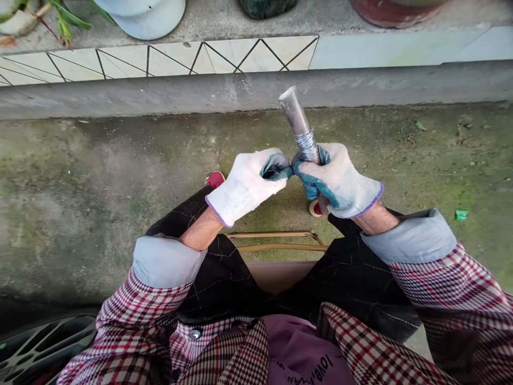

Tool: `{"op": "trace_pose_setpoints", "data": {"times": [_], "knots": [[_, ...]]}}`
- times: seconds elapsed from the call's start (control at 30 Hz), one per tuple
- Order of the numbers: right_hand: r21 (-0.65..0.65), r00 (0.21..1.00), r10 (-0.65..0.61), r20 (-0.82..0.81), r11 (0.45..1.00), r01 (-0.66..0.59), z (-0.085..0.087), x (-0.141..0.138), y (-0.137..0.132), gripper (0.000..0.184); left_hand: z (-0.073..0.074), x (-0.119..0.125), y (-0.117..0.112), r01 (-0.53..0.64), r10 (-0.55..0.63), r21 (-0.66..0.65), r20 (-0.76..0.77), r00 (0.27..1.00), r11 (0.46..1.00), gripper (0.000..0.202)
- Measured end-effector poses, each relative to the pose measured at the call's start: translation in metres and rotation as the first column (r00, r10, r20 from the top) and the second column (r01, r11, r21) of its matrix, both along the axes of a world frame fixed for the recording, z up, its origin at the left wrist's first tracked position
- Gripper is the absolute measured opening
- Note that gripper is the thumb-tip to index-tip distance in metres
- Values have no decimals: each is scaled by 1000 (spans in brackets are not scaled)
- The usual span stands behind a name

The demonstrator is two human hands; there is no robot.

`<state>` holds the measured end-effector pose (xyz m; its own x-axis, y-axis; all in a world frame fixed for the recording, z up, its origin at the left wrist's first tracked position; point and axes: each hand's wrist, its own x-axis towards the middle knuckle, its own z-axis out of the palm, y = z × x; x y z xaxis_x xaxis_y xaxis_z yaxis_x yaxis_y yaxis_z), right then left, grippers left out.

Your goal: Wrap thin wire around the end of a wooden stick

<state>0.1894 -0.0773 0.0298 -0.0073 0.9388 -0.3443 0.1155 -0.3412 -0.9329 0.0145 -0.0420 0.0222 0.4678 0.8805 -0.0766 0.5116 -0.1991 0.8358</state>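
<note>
Head view: I have both hands out in front of me, gloved in white with teal palms and purple-edged cuffs. My right hand [334, 170] is wrapped around the lower part of a metal tube [295, 112], which leans up and away from it toward the left. Just above those fingers, a band of thin silvery wire [306, 143] is wound around the tube. My left hand [259, 172] is curled with thumb and fingers drawn in, its tips meeting the right hand's fingers or just beside them; I cannot tell whether it pinches anything.

Beneath the hands lies stained concrete ground [120, 176], with a red shoe [216, 179] below the left wrist. Nearer me than the hands are the bars of a tan frame [280, 247], between the knees. Beyond the hands runs a tiled strip [224, 58], with a white pot [144, 16] above it. A green scrap [461, 214] lies well to the right of my right hand.
</note>
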Motion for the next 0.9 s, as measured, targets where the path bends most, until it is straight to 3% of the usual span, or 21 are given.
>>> {"op": "trace_pose_setpoints", "data": {"times": [0.07,0.13,0.23,0.3,0.4,0.5,0.63,0.9], "knots": [[-120,985,-64,-158,992,45,-2,-3,-1,23,3,-3,-3,105,-73,172,-186,980,979,2],[-233,948,-88,-306,972,15,-7,-4,-2,26,6,-6,-5,221,-128,274,-321,938,936,5],[-319,866,-91,-492,944,-82,-16,-2,-4,35,6,-7,-7,301,-163,338,-379,911,892,9],[-319,831,-86,-550,941,-113,-20,0,-4,36,2,-7,-4,251,-130,327,-349,928,911,7],[-286,846,-71,-529,953,-99,-18,5,-1,29,-9,-5,2,42,-3,212,-182,983,976,4],[-252,897,-96,-432,968,-18,-9,11,5,24,-15,-1,7,-111,113,-27,87,990,994,4],[-221,930,-112,-349,975,34,-1,18,12,27,-13,-1,7,-130,194,-243,262,945,961,6],[-136,964,-50,-262,991,14,1,23,12,21,-10,-5,9,-165,265,-306,321,909,938,11]]}}
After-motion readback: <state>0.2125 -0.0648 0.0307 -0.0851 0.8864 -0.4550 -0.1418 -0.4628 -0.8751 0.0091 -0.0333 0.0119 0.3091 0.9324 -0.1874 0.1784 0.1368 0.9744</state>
